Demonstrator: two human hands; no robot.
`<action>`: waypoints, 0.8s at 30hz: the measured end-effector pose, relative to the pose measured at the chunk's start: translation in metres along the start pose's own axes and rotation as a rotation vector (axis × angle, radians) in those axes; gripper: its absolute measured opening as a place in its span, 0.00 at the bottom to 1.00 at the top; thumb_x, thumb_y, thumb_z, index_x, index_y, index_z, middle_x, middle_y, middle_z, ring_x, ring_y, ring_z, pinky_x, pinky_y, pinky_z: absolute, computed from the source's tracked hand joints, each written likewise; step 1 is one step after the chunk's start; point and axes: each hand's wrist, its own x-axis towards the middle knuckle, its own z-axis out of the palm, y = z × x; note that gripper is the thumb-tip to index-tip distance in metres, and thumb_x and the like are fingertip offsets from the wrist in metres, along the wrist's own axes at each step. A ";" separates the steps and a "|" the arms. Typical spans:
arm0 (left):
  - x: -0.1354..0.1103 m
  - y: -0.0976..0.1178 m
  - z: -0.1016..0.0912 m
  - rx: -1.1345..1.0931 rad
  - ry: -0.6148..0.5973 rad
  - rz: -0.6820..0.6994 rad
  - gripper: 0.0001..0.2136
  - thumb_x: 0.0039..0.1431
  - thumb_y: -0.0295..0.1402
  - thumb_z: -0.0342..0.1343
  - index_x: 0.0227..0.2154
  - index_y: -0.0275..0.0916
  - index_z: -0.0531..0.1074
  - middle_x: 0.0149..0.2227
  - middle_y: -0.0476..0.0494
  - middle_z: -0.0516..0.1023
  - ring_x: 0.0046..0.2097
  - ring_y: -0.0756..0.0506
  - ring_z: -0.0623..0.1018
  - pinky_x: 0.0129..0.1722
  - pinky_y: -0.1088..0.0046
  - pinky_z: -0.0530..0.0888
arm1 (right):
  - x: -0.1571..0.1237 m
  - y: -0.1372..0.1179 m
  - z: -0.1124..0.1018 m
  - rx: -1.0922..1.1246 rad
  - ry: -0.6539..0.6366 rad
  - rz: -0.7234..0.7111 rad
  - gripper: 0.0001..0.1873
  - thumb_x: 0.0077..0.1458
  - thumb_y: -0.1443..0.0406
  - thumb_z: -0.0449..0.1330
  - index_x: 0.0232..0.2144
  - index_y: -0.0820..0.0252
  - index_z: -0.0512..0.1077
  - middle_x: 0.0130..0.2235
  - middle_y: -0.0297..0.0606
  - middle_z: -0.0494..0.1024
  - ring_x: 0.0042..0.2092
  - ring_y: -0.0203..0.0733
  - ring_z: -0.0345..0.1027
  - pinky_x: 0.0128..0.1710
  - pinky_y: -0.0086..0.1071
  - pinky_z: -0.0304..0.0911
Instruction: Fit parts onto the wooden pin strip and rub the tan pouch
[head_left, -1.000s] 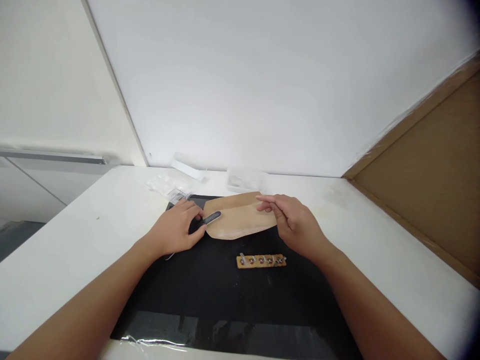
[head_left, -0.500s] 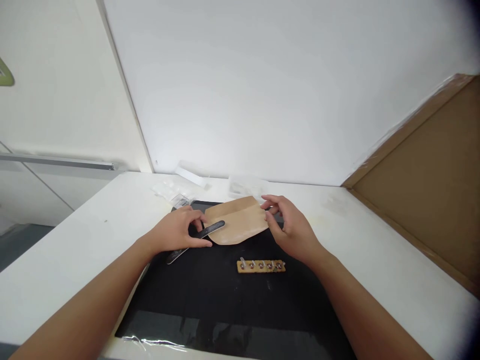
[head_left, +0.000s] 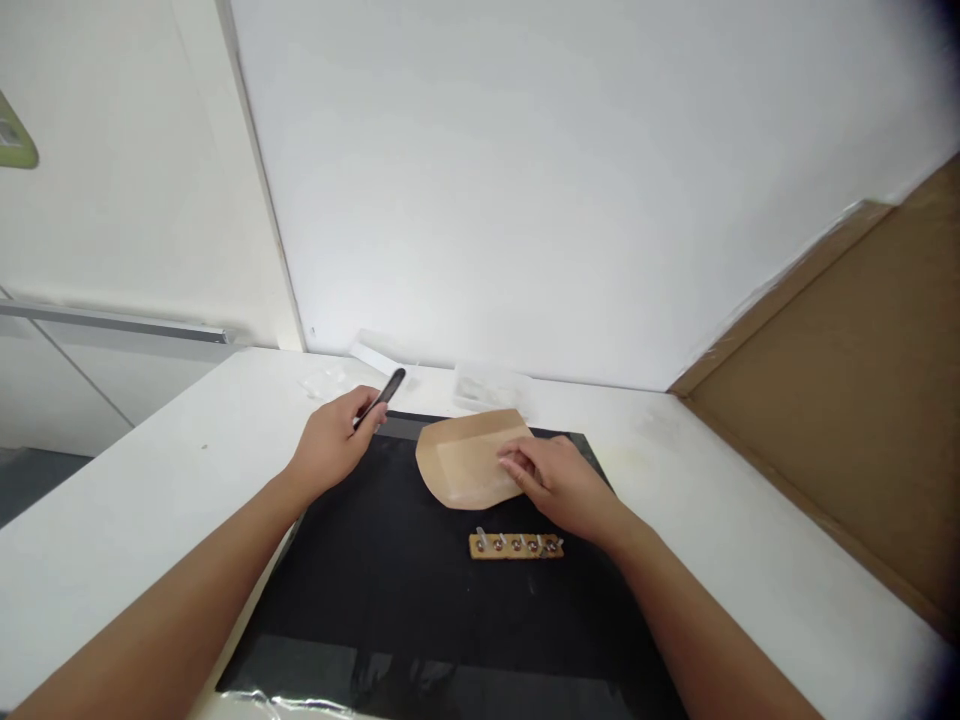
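Observation:
My left hand (head_left: 334,437) is closed around a black nail file (head_left: 391,384), whose rounded end points up and away over the mat's far left edge. Whether a second file lies in that grip is hidden. A brown paper sheet (head_left: 457,460) with a rounded end and a crease lies on the black mat. Over its right part, my right hand (head_left: 559,480) has thumb and fingertips drawn together; anything between them is too small to make out. Nearer me on the mat is a short yellowish strip (head_left: 516,546) with several shiny round studs and small clear upright pieces.
A glossy black mat (head_left: 420,610) covers the middle of the white table (head_left: 735,510). Behind it stand a clear plastic box (head_left: 491,385) and some crumpled clear wrapping (head_left: 326,383) against the white wall. A brown cardboard panel (head_left: 840,400) leans at the right.
My left hand has lifted the nail file off the mat and moved left, away from the paper. The right hand has shifted from the paper's right edge inward over it, fingers now closed together.

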 end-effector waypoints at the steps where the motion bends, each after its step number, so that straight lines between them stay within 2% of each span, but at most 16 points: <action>1: 0.000 -0.001 0.001 -0.007 0.023 -0.040 0.15 0.72 0.47 0.46 0.39 0.43 0.71 0.33 0.50 0.81 0.33 0.45 0.78 0.35 0.69 0.70 | 0.000 0.000 -0.001 -0.037 -0.014 0.014 0.19 0.73 0.55 0.48 0.47 0.56 0.75 0.38 0.37 0.82 0.41 0.45 0.75 0.50 0.44 0.59; 4: 0.000 -0.002 0.003 0.017 0.037 -0.074 0.14 0.73 0.46 0.43 0.41 0.43 0.67 0.30 0.50 0.79 0.32 0.43 0.79 0.35 0.69 0.69 | 0.001 0.003 -0.004 -0.149 -0.019 0.043 0.23 0.74 0.52 0.45 0.47 0.56 0.76 0.36 0.38 0.83 0.39 0.46 0.76 0.49 0.44 0.59; 7: 0.000 -0.002 0.004 0.075 0.086 -0.080 0.11 0.74 0.43 0.42 0.42 0.43 0.64 0.30 0.48 0.76 0.32 0.41 0.78 0.33 0.68 0.67 | 0.002 0.014 -0.005 -0.225 -0.025 0.075 0.24 0.73 0.51 0.45 0.46 0.55 0.78 0.35 0.39 0.84 0.37 0.47 0.76 0.48 0.43 0.59; 11: 0.001 -0.005 0.005 0.078 0.131 -0.131 0.10 0.75 0.41 0.40 0.46 0.42 0.62 0.28 0.49 0.73 0.29 0.40 0.76 0.30 0.68 0.65 | 0.002 0.031 -0.004 -0.190 -0.014 0.084 0.23 0.72 0.51 0.47 0.41 0.53 0.78 0.35 0.36 0.84 0.37 0.46 0.77 0.41 0.38 0.62; 14: 0.002 -0.007 0.003 0.073 0.194 -0.179 0.12 0.76 0.41 0.37 0.47 0.42 0.61 0.27 0.49 0.72 0.29 0.40 0.75 0.29 0.68 0.63 | 0.005 0.031 -0.006 -0.178 0.056 0.064 0.22 0.71 0.51 0.49 0.36 0.53 0.78 0.32 0.36 0.82 0.34 0.46 0.75 0.38 0.38 0.62; 17: 0.003 -0.009 -0.001 0.069 0.255 -0.216 0.12 0.76 0.41 0.35 0.48 0.42 0.61 0.28 0.48 0.72 0.29 0.39 0.76 0.29 0.68 0.63 | 0.022 0.007 -0.011 -0.099 0.049 -0.023 0.20 0.71 0.55 0.48 0.40 0.52 0.79 0.34 0.35 0.82 0.36 0.45 0.76 0.40 0.37 0.64; 19: 0.003 -0.009 -0.004 0.067 0.286 -0.230 0.13 0.77 0.41 0.34 0.47 0.43 0.61 0.29 0.48 0.73 0.30 0.40 0.77 0.30 0.68 0.64 | 0.042 -0.022 -0.012 -0.056 -0.058 -0.138 0.20 0.72 0.61 0.46 0.50 0.51 0.77 0.37 0.35 0.83 0.39 0.44 0.77 0.42 0.36 0.65; 21: 0.003 -0.008 -0.007 0.065 0.311 -0.240 0.13 0.77 0.41 0.33 0.47 0.43 0.61 0.30 0.47 0.74 0.31 0.40 0.77 0.31 0.68 0.65 | 0.068 -0.057 -0.008 -0.144 -0.175 -0.287 0.21 0.68 0.67 0.48 0.53 0.51 0.77 0.42 0.37 0.84 0.44 0.45 0.77 0.47 0.38 0.64; 23: 0.003 -0.008 -0.009 0.063 0.329 -0.249 0.14 0.77 0.41 0.33 0.47 0.43 0.61 0.32 0.46 0.75 0.33 0.40 0.78 0.31 0.68 0.66 | 0.099 -0.091 0.002 -0.231 -0.252 -0.282 0.18 0.67 0.67 0.52 0.50 0.50 0.79 0.48 0.38 0.83 0.48 0.46 0.76 0.48 0.37 0.63; 24: 0.003 -0.009 -0.010 0.063 0.336 -0.254 0.14 0.77 0.41 0.33 0.47 0.42 0.61 0.34 0.45 0.76 0.34 0.40 0.78 0.32 0.68 0.66 | 0.114 -0.104 0.010 -0.255 -0.276 -0.198 0.14 0.67 0.63 0.55 0.49 0.50 0.79 0.49 0.39 0.83 0.50 0.46 0.75 0.47 0.35 0.63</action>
